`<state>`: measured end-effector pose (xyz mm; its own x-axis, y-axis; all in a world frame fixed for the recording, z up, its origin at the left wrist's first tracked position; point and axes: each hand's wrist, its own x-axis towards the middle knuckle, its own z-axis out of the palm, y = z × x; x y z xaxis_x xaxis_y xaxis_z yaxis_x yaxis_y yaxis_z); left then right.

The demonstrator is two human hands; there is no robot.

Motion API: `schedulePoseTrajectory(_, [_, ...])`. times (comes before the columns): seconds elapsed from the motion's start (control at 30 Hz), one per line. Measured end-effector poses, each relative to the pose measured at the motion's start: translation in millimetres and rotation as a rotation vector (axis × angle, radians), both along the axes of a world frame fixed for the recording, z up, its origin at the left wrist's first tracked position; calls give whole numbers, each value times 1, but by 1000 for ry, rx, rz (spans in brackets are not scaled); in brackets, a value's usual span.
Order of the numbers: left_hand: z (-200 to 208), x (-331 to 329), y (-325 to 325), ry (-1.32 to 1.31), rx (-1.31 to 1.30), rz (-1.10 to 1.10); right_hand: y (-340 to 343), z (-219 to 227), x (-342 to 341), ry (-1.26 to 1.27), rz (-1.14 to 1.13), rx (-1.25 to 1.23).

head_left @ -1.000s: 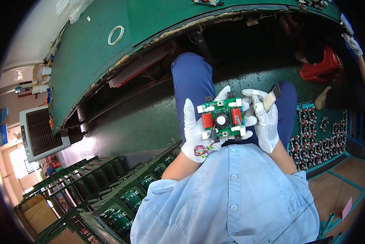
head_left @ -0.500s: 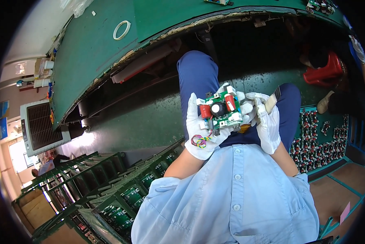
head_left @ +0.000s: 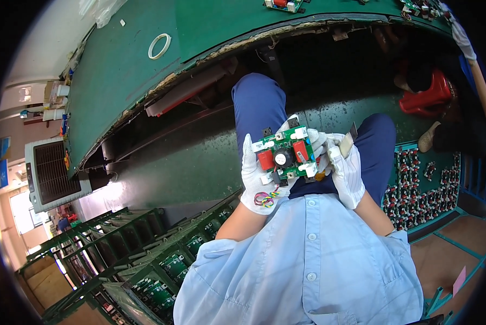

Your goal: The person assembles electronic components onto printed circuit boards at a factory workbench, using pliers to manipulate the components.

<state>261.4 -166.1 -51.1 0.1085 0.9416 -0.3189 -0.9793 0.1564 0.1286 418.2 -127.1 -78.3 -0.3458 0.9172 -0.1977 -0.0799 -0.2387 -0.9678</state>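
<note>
Above my lap, my gloved left hand [head_left: 257, 184] is closed around a green circuit board [head_left: 282, 154] by its left and lower edges. The board carries red components, a round black part with a white top, and white connectors. From its lower left a twisted bundle of coloured wires [head_left: 266, 199] hangs over the palm. My gloved right hand [head_left: 345, 170], just right of the board, grips a small flat brush [head_left: 347, 143] with a pale handle and a dark end pointing up and away. The right fingertips lie at the board's right edge; whether they touch it is unclear.
Ahead runs a green workbench [head_left: 118, 70] with a white ring [head_left: 159, 46] and another circuit board [head_left: 284, 5]. Racks [head_left: 162, 271] of boards stand left. To the right are a tray of boards [head_left: 421, 187], a red stool [head_left: 428, 97] and a co-worker's gloved hand [head_left: 462, 38].
The board has turned and tilted, so its face shows more squarely. My right hand and the brush have shifted slightly left and down. The co-worker's hand has moved up toward the bench.
</note>
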Motion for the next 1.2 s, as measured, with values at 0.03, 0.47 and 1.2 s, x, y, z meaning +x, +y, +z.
schedulePoseTrajectory(0.03, [0,0,0,30,1,-7,0,-1,-1,20,-20,-4])
schedulePoseTrajectory(0.47, [0,4,2,67,-2,-21,19,9,0,17,-13,151])
schedulePoseTrajectory(1.2, [-13,-22,-9,1584,377,402,29,-10,2,607,-111,-375])
